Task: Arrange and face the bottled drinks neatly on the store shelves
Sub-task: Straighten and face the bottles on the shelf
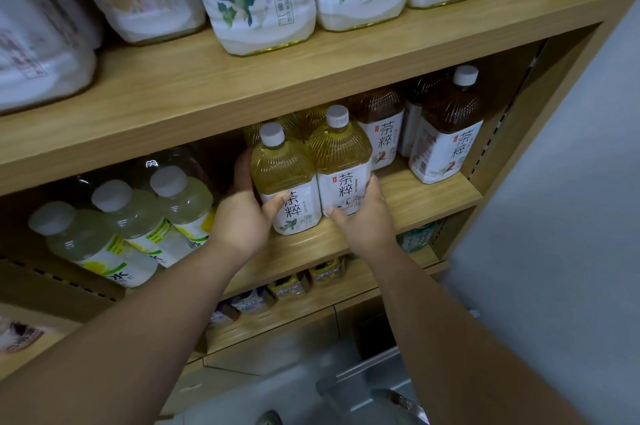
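Hands each clasp one bottle at the front of the pale wooden middle shelf. Far left, cloudy lemon-drink bottles with white caps lean in a row, untouched. Next, the left hand wraps round the left clear bottle of yellow tea, with its thumb on the white label and its fingers behind. Touching that bottle stands a second yellow tea bottle, which the right hand grips low on its label. Further right, dark brown tea bottles stand apart with their labels facing out. The step in hand looks like facing this pair. The next move probably calls for a small twist to bring both labels square to the front, keeping the bases flat and level with the shelf edge.
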